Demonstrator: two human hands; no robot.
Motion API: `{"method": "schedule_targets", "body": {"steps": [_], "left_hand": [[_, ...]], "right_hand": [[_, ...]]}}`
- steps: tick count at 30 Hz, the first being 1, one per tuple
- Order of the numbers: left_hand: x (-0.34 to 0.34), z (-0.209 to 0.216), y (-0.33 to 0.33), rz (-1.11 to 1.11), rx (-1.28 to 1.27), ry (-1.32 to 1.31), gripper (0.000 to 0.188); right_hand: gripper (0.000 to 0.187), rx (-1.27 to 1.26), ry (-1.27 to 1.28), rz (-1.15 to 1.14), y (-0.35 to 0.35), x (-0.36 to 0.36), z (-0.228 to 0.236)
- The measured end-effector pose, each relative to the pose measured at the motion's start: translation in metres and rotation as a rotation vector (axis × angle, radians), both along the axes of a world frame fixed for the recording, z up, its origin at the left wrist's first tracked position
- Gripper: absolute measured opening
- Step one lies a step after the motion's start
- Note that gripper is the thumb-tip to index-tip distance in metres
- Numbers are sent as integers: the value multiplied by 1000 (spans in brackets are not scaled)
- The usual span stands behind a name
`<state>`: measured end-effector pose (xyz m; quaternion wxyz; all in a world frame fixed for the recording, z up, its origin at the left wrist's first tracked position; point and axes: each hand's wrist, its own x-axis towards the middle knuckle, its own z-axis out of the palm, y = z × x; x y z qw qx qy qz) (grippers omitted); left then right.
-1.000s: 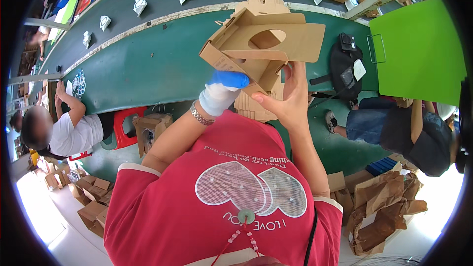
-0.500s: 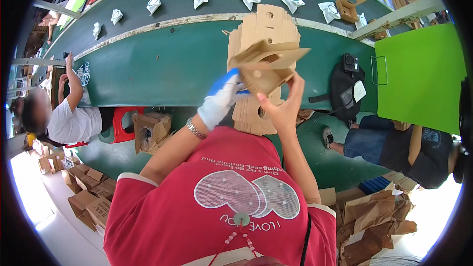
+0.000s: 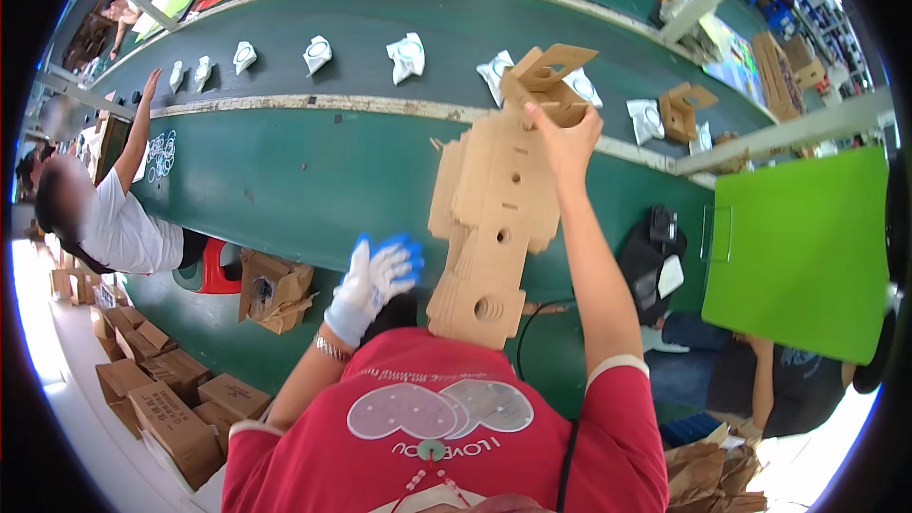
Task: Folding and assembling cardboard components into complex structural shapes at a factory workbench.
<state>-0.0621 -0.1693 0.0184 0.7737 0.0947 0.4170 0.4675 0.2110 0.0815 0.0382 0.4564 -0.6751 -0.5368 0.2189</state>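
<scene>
My bare right hand is closed on a small brown cardboard box, folded up with its lid raised. The hand reaches to the far side, where the box stands at the edge of the conveyor belt. Under that forearm's left side lies a stack of flat die-cut cardboard blanks, with round holes in them. My left hand, in a white glove with blue fingertips, is held low in front of me. Its fingers are spread, holding nothing, left of the stack.
Several white wrapped packets sit along the belt, and another open cardboard box stands among them at right. A black bag and a green board are to my right. A co-worker in white reaches toward the belt at left.
The cardboard box has gone from between both hands over the stack to the belt's edge, carried by my right hand. My left hand has let go and dropped back toward me.
</scene>
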Motion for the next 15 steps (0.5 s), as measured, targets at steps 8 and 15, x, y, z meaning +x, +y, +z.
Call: {"method": "schedule_targets", "body": {"steps": [8, 15], "left_hand": [[-4, -6, -63, 248, -155, -12, 72], [34, -24, -56, 146, -205, 202, 59]], "right_hand": [[118, -187, -215, -256, 159, 19, -70], [75, 25, 4, 114, -15, 43, -38]]}}
